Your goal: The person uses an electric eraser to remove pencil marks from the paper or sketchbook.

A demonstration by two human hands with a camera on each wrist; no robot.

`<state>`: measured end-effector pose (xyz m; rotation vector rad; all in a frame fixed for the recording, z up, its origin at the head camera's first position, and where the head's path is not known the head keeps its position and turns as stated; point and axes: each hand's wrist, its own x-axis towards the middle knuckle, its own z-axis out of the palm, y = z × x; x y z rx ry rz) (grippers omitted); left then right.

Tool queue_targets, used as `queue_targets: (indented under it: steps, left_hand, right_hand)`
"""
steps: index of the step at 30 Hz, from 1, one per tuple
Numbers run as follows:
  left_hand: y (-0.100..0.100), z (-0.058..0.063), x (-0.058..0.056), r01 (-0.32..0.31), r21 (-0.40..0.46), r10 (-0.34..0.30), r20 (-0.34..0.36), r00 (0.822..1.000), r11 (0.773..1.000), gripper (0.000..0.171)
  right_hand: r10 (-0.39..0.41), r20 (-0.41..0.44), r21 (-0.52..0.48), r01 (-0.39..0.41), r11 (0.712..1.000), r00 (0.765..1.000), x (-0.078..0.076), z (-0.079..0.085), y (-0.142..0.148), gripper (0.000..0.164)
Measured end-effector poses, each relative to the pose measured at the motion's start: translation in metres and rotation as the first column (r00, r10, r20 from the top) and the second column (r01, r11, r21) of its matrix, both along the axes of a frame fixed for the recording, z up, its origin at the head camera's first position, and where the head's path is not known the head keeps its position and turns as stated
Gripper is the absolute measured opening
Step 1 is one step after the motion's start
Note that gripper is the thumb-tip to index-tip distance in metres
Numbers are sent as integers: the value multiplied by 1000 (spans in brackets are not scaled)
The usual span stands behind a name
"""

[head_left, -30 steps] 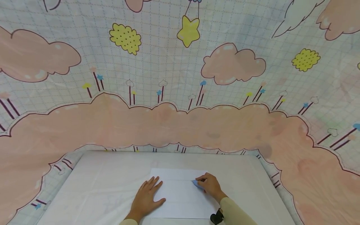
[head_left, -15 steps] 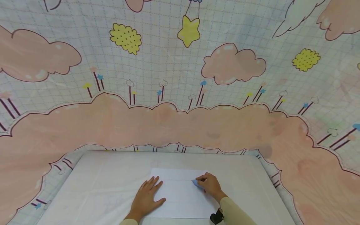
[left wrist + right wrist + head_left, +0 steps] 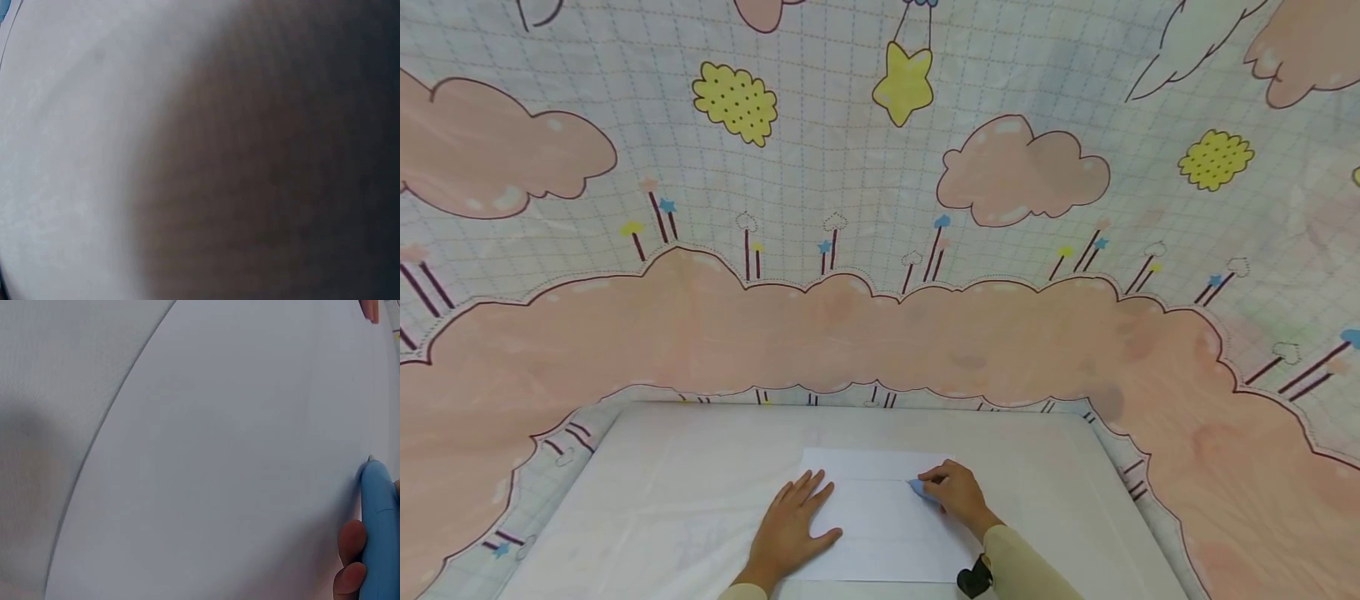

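Note:
A sheet of white paper lies on the white tabletop, with faint straight lines across it. My left hand rests on its left side, palm down, fingers straight and thumb spread. At the right, my right hand grips a blue pen-like tool whose tip points left onto the paper, at the end of the upper faint line. The right wrist view shows the tool's rounded blue body and its small pale tip against the sheet. A blurred brown shape fills much of the left wrist view.
The white table reaches out on both sides of the paper. Behind and around it hangs a cloth printed with pink clouds and stars. A black heart-shaped object sits at the right sleeve.
My right hand, with the blue pen-like tool, has shifted slightly to the left along the upper line in the last half second. The left hand and paper have stayed put.

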<state>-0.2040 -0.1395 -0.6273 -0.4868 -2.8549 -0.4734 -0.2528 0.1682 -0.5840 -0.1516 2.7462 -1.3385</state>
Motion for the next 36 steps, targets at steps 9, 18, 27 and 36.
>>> queue_targets:
  steps: [9, 18, 27, 36]
  left_hand:
    - [-1, -1, -2, 0, 8, 0, 16, 1000, 1000, 75]
    - [-2, -1, -2, -2, 13, 1, 23, 1000, 1000, 75]
    - [0, -3, -1, -5, 7, 5, 27, 1000, 1000, 75]
    - [-1, -4, -1, -2, -2, 2, 22, 1000, 1000, 76]
  right_hand:
    - [-15, 5, 40, 14, 999, 1000, -4, -3, 6, 17]
    - [-15, 4, 27, 15, 1000, 1000, -3, -3, 4, 18]
    - [-8, 4, 20, 8, 1000, 1000, -2, -2, -5, 16]
    - [-17, 10, 41, 16, 999, 1000, -1, -3, -2, 16]
